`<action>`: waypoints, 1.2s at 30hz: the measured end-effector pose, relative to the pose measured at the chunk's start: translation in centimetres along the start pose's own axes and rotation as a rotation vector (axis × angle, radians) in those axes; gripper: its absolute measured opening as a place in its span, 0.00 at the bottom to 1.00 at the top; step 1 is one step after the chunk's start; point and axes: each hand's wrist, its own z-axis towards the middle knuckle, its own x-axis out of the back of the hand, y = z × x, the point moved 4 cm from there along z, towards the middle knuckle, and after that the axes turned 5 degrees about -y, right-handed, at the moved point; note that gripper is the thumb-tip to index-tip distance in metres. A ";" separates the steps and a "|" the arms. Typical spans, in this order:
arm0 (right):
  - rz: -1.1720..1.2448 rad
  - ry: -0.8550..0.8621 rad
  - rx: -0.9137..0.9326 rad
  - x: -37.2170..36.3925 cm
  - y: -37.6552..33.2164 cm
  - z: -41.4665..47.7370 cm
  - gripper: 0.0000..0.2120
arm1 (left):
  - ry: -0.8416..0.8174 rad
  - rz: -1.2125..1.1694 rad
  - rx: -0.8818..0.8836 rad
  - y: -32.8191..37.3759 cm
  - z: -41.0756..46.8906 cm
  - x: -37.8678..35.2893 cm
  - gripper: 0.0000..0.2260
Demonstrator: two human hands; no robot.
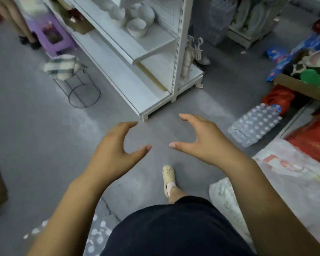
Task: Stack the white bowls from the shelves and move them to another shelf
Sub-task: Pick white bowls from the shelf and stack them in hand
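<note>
**Both hands bare, bowls up on the shelf**

The left hand and the right hand are held out side by side in the middle of the frame, each spread in a wide curve with thumb apart from fingers, thumbs pointing at each other. Neither has hold of anything or touches anything. Below them shows the grey concrete floor, and just under the right thumb a cream perforated clog is planted on it.

Beyond the fingertips stands the white metal shelving unit, its base corner near the left hand's fingers. The white ceramic bowls sit at the upper centre of the frame on one of its shelf boards, clustered near the perforated back panel; the picture is too soft there to count them.

Left of the unit a black wire stool with a checked cushion stands on the floor, and above it a purple plastic stool beside another person's legs. The widest stretch of floor lies at the left and centre.

The right side is crowded: a shrink-wrapped pack of water bottles, a red bag, a brown cardboard box and white plastic-wrapped bundles edge the floor there.
</note>
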 end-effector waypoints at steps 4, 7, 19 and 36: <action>-0.033 -0.083 0.115 1.1 -2.1 7.9 0.43 | 0.112 -0.038 0.122 -2.0 3.7 2.5 0.33; -0.031 -0.130 0.194 2.5 -3.6 13.6 0.42 | 0.179 -0.075 0.216 -3.0 6.7 4.0 0.33; -0.126 -0.374 0.411 3.2 -9.0 31.7 0.42 | 0.407 -0.138 0.500 -7.8 13.9 8.8 0.32; -0.118 -0.377 0.399 -2.2 -25.8 54.7 0.43 | 0.366 -0.008 0.459 -24.5 29.1 28.2 0.34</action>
